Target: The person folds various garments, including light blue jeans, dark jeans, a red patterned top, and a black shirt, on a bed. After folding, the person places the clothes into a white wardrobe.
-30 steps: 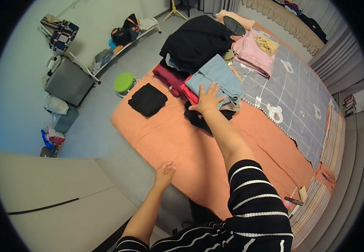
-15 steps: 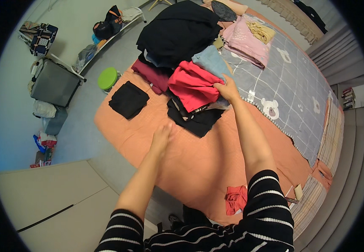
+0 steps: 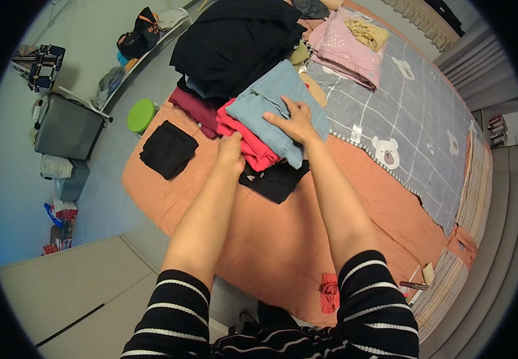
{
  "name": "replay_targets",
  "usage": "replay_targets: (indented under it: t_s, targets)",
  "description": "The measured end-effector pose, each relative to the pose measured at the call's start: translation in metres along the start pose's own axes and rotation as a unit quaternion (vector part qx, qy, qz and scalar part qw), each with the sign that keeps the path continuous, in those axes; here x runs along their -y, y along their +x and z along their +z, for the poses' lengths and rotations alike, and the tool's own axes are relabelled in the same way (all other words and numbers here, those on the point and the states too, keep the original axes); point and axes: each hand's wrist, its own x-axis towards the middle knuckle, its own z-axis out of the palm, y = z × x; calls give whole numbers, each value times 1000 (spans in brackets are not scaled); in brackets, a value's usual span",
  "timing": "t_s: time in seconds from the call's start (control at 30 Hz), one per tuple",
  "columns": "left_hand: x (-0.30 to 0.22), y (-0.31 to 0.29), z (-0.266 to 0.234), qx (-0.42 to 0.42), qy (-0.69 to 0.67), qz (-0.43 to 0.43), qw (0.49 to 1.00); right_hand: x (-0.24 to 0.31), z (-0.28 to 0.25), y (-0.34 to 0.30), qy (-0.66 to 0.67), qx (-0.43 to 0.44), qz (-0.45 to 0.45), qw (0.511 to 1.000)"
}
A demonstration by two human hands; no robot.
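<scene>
A folded light-blue denim garment (image 3: 259, 99) lies over a red garment (image 3: 248, 143), covering much of it. My right hand (image 3: 298, 122) rests on the denim, thumb and fingers spread. At the red garment's left edge, my left hand (image 3: 231, 152) has its fingers closed on the cloth. Beneath these sits a folded black garment (image 3: 277, 182), partly hidden. A maroon garment (image 3: 194, 110) lies to the left of the red one. Behind them rises a big heap of black clothing (image 3: 235, 48).
A separate folded black garment (image 3: 169, 149) lies on the orange bedcover (image 3: 259, 239) at left. A small coral cloth (image 3: 329, 293) is near my right sleeve. Further back are a grey bear-print quilt (image 3: 402, 119) and a folded pink blanket (image 3: 348, 54). A green-topped stool (image 3: 141, 115) stands beside the bed.
The denim garment has come forward over the red one. My right hand has shifted left from the red garment's edge onto the denim. My left hand has moved up to the red cloth.
</scene>
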Motion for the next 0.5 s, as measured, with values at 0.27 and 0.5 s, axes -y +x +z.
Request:
replay_targets:
  t_s: [0.27,0.5]
  targets:
    - [49,-57,96,68,573,475,664,-105,-16,7,580,59,3,813]
    - [62,-87,100,64,644,436,626,-61,-26,-35,698,70,-49,711]
